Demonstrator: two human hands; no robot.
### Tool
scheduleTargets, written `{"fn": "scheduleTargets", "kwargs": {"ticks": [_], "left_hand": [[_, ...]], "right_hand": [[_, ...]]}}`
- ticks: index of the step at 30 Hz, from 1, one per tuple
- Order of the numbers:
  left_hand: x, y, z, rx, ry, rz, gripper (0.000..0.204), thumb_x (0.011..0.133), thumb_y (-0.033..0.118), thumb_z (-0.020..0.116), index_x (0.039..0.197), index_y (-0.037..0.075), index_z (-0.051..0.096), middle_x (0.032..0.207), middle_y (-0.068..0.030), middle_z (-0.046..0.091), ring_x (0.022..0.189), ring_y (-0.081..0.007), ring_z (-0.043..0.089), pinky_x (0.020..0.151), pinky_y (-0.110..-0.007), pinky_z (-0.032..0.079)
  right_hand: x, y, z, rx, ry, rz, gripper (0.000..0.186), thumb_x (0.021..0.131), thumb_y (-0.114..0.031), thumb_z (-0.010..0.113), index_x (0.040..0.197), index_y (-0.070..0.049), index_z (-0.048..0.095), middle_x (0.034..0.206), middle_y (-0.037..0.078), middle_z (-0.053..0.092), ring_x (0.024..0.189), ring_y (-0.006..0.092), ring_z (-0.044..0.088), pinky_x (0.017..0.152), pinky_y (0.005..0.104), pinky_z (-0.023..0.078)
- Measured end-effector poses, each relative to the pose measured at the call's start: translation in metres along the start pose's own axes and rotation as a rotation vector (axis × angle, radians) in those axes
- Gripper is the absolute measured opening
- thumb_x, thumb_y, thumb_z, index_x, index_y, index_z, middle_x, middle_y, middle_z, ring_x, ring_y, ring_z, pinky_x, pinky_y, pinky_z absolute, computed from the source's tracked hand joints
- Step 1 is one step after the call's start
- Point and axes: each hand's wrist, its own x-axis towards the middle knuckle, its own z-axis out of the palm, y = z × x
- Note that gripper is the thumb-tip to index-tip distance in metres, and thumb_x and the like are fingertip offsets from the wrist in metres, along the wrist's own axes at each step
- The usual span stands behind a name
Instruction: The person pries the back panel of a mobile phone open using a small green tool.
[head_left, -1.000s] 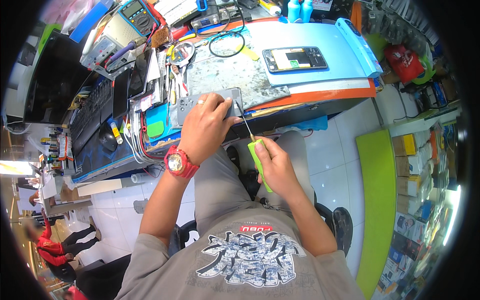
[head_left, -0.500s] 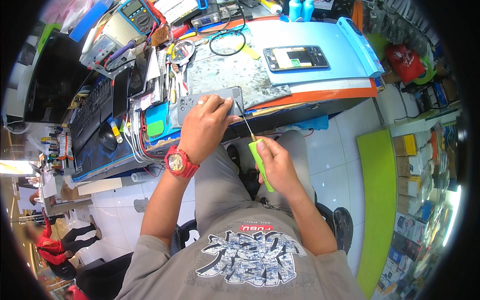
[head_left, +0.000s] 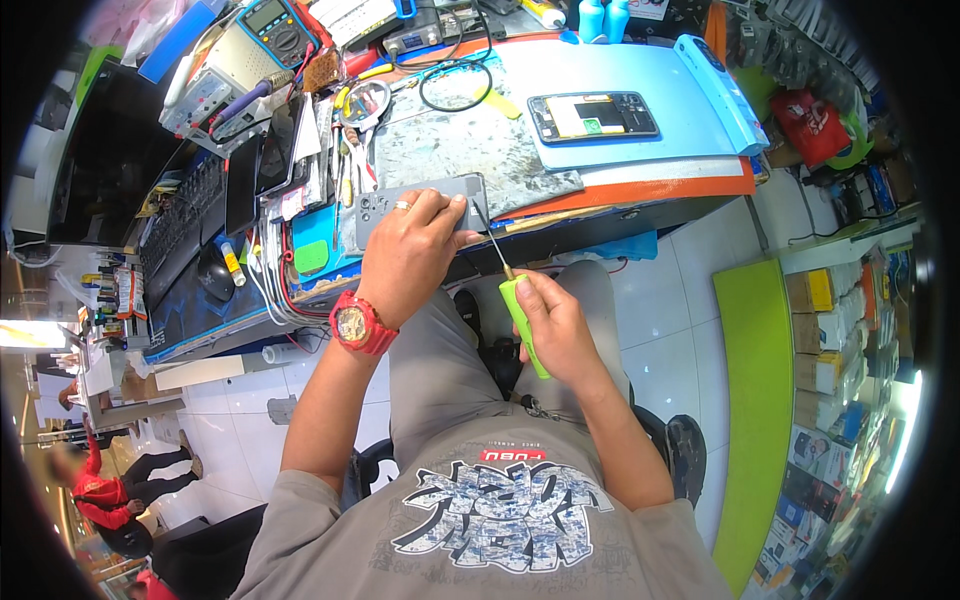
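Note:
A grey phone back cover [head_left: 377,204] with camera openings at its left end lies at the near edge of the bench. My left hand [head_left: 422,232] is closed over it, fingertips pressing on its right part and thumb along the near edge. In my right hand [head_left: 556,325] is a thin screwdriver [head_left: 520,318] with a bright green handle. Its metal shaft slants up to the cover's right end, and the tip meets the cover close to my left fingertips. Exactly what the tip touches is too small to tell.
Beyond the cover is a stained grey work mat [head_left: 430,150]. An opened phone [head_left: 592,117] lies on a light blue mat [head_left: 690,125] at right. Tweezers and hand tools [head_left: 350,165], a black cable loop [head_left: 455,85], a multimeter [head_left: 275,32] and a keyboard [head_left: 185,225] crowd the left.
The screwdriver's handle has shifted up very slightly with my right hand. My left hand and the back cover stay in place.

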Motion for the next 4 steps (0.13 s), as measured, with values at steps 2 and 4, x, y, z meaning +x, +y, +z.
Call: {"fn": "scheduleTargets", "kwargs": {"ticks": [2,4], "left_hand": [[-0.0001,0.0001,0.0008,-0.001,-0.001,0.001,0.040,0.091,0.024,0.084,0.123,0.002,0.075,0.103,-0.0121,0.066,0.107,-0.0338,0.068,0.087,-0.043,0.059],[0.0002,0.0005,0.0000,-0.003,-0.019,-0.009,0.040,0.091,0.024,0.084,0.123,0.003,0.075,0.104,-0.0120,0.066,0.109,-0.0339,0.068,0.087,-0.043,0.059]], "right_hand": [[0.0011,0.0020,-0.0006,0.000,0.001,0.003,0.052,0.117,-0.046,0.055,0.142,-0.002,0.064,0.080,0.007,0.063,0.055,0.0110,0.060,0.050,0.0277,0.052],[0.0018,0.0021,-0.0007,-0.004,0.000,0.008,0.052,0.117,-0.046,0.055,0.142,-0.002,0.064,0.080,0.007,0.063,0.055,0.0112,0.061,0.051,0.0278,0.052]]}}
